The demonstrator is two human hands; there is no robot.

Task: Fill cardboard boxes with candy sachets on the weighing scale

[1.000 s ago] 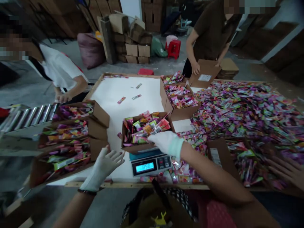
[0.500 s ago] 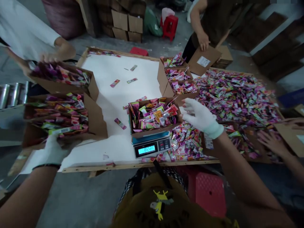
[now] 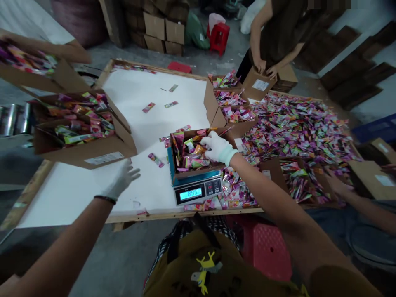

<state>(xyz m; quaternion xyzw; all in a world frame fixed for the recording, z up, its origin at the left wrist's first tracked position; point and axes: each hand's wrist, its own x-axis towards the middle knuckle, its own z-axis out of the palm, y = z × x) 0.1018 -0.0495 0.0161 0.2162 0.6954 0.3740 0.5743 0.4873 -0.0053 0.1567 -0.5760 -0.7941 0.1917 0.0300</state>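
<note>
My right hand (image 3: 218,149), in a white glove, reaches into a cardboard box (image 3: 198,172) of small colourful packets (image 3: 190,150). Its fingers are apart and rest among the packets; I see nothing gripped in them. Under the box is a digital scale (image 3: 198,192) with a lit blue display. My left hand (image 3: 122,179), also gloved, hovers over the white tabletop with fingers spread, holding nothing. Just beyond it stands another open box (image 3: 77,150), filled with packets and divided inside.
A large heap of packets (image 3: 300,123) covers the table's right side. Filled boxes (image 3: 215,117) stand at the back. Co-workers handle boxes at the left, far side and right. A red stool (image 3: 270,251) is beside me.
My right hand has moved left into the box on the scale. My left hand has left the left-hand box and moved right. A co-worker has lifted another filled box away leftward. The display reading differs.
</note>
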